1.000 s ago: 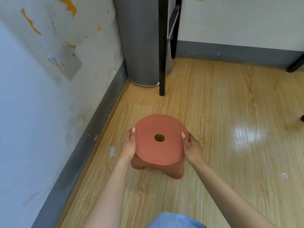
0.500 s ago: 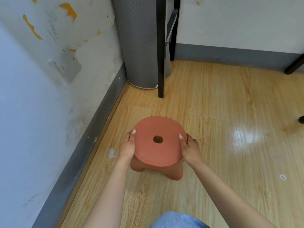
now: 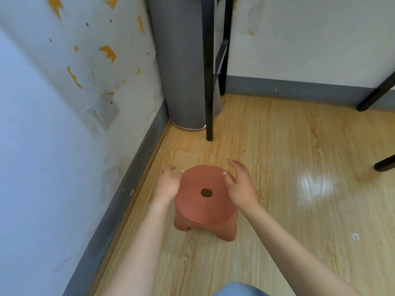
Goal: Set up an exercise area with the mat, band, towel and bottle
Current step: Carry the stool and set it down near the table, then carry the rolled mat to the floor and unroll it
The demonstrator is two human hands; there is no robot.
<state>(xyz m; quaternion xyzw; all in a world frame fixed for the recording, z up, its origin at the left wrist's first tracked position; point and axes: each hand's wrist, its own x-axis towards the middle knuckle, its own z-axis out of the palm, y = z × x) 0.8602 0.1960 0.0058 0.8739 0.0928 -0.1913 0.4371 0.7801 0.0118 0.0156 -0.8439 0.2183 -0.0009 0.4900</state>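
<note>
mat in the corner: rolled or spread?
Rolled. The grey mat stands upright on end as a cylinder in the wall corner, its bottom edge on the wooden floor, behind a black frame leg.

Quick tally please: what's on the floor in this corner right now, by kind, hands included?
Rolled grey mat, standing upright in the corner: 1
Red-brown stool: 1
Black furniture legs in view: 3
Hands, left hand and right hand, both open beside the stool: 2
Total: 7
</note>
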